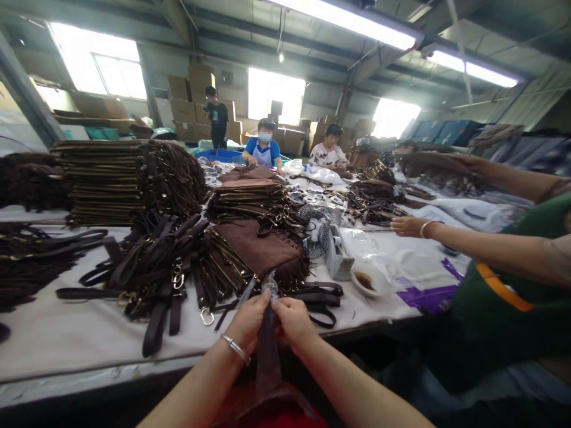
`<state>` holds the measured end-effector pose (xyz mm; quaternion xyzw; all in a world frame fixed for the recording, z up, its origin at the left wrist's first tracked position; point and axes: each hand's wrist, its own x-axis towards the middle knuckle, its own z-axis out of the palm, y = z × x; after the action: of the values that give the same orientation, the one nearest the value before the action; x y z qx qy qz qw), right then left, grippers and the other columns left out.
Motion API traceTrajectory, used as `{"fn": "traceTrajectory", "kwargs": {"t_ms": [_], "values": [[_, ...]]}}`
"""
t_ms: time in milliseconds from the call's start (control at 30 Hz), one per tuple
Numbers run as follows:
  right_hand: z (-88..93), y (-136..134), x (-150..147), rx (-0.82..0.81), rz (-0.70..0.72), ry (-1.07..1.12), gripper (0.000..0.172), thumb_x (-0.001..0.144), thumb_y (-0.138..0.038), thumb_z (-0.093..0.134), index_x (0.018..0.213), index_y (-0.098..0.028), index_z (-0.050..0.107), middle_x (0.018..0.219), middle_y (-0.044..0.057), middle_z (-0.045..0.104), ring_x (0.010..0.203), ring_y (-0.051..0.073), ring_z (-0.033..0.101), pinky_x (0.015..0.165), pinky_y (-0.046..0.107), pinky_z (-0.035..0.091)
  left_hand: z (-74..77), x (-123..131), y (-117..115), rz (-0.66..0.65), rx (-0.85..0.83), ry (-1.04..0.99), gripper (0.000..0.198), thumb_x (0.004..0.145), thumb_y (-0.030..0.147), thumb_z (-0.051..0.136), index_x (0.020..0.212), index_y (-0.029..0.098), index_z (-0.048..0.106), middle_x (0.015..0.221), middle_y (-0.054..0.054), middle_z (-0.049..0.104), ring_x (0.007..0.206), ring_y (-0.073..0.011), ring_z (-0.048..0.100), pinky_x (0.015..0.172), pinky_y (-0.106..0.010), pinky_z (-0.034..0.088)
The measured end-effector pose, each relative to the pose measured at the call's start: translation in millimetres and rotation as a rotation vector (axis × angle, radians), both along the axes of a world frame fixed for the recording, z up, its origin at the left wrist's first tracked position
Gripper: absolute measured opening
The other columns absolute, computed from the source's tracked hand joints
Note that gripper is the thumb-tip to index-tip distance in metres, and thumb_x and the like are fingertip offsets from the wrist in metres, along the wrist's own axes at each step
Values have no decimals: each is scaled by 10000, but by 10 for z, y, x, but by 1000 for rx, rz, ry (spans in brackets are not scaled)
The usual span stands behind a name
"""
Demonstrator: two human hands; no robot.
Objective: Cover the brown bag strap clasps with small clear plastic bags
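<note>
Low over the table's front edge, my left hand and my right hand are closed side by side on a dark brown strap. Clear plastic wraps its upper end between my thumbs; what lies under the plastic is hard to make out. The strap hangs down toward my lap. Just beyond my fingers lies a brown suede pouch with fringe, on top of other zipped pouches. To the left spreads a heap of dark straps with gold clasps.
A tall stack of fringed pouches stands at left. Right of centre are a grey metal holder and a white bowl of brown liquid. A co-worker in green reaches in from the right, near purple plastic. Other people sit across the table.
</note>
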<state>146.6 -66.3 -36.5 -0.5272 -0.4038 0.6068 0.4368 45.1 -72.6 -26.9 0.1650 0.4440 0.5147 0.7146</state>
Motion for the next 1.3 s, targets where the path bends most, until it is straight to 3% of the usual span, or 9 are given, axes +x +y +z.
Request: {"fn": "traceTrajectory", "kwargs": {"t_ms": [233, 500, 600, 700, 767, 867, 967, 1100, 1300], "values": [[126, 311, -33, 59, -52, 39, 393, 655, -529, 653, 656, -144, 579, 527, -6, 556, 440, 113, 496, 395, 231, 424, 161, -58, 235, -67, 141, 33, 298, 708, 415, 759, 754, 132, 679, 610, -43, 665, 521, -120, 579, 500, -219, 473], [131, 293, -13, 149, -26, -67, 354, 699, -459, 650, 572, -136, 579, 449, -48, 444, 415, 78, 399, 393, 201, 288, 68, -72, 57, -188, 69, 133, 397, 699, 501, 736, 758, 118, 648, 603, -56, 649, 509, -150, 593, 487, -265, 486], [116, 218, 52, 217, 58, -115, 414, 706, -482, 662, 509, -129, 579, 486, -16, 498, 481, 95, 449, 449, 213, 333, 88, -137, 35, -207, 88, 150, 448, 697, 572, 703, 770, 140, 608, 577, 0, 593, 479, -111, 543, 495, -258, 488], [98, 217, 156, 277, 123, -203, 446, 759, -531, 622, 607, -113, 654, 589, 22, 589, 585, 120, 520, 532, 222, 388, 103, -228, 5, -209, 117, 217, 459, 688, 594, 691, 781, 160, 573, 562, 61, 514, 421, -55, 420, 428, -196, 399], [93, 256, 185, 229, 119, -220, 459, 760, -562, 616, 745, -108, 679, 626, 20, 609, 562, 114, 521, 500, 216, 372, 80, -258, -33, -216, 121, 297, 458, 673, 604, 683, 760, 174, 548, 534, 79, 479, 378, -46, 337, 369, -183, 292], [90, 312, 91, 77, 141, -80, 449, 707, -559, 676, 740, -113, 639, 536, -17, 554, 442, 82, 450, 402, 198, 276, 28, -255, -115, -197, 141, 419, 417, 666, 573, 678, 724, 184, 536, 476, 85, 453, 352, -54, 280, 357, -201, 195], [67, 331, -113, -25, 168, 62, 378, 670, -477, 729, 659, -123, 598, 440, -51, 478, 374, 62, 377, 371, 193, 228, 18, -258, -234, -133, 245, 613, 284, 733, 450, 641, 728, 172, 583, 503, 50, 501, 426, -90, 376, 419, -225, 259], [27, 381, -295, -85, 93, 162, 250, 649, -312, 740, 638, -131, 567, 456, -47, 509, 383, 68, 428, 391, 188, 311, 17, -299, -418, -102, 380, 875, 214, 811, 376, 544, 816, 178, 624, 624, -8, 593, 592, -161, 525, 553, -268, 397], [24, 585, -229, -219, 95, 291, 211, 658, -175, 759, 626, -116, 559, 501, 4, 574, 438, 116, 543, 435, 224, 450, -139, -315, -541, -154, 183, 578, 403, 785, 566, 540, 976, 214, 497, 447, 120, 358, 343, -83, 266, 342, -205, 219]]}}
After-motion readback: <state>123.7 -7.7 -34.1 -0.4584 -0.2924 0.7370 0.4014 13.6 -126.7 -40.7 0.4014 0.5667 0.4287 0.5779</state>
